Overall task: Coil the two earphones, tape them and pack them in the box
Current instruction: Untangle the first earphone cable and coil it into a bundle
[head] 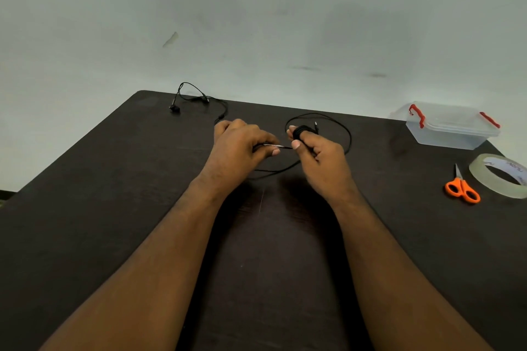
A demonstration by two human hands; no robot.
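Earphones: two, both black. One is in my hands, the other lies loose on the table.
Earphone in my hands (319, 128): part of its cord is wound in a small black bundle around the fingers of my right hand; the rest loops out over the table behind and to the right of that hand, then curves back under both hands. The plug sticks up just beside the bundle.
Right hand (319, 157): curled, fingers raised with the coiled cord wrapped round them, thumb pressed against the bundle.
Left hand (239, 148): curled, thumb and fingers pinching a short straight stretch of the same cord that runs across to my right hand. The two hands are near each other, not touching.
Second earphone (196, 98): uncoiled at the far left edge of the table, one earbud resting at the left, its cord trailing toward my left hand.
Box (450, 128): one, clear plastic with two red clips, lid on, at the far right corner of the table.
Scissors (462, 186): one pair, orange handles, blades pointing away from me, on the right.
Tape (499, 177): one clear roll, lying flat just beside the scissors at the right edge.
Table (114, 179): one, dark, against a pale wall (256, 23).
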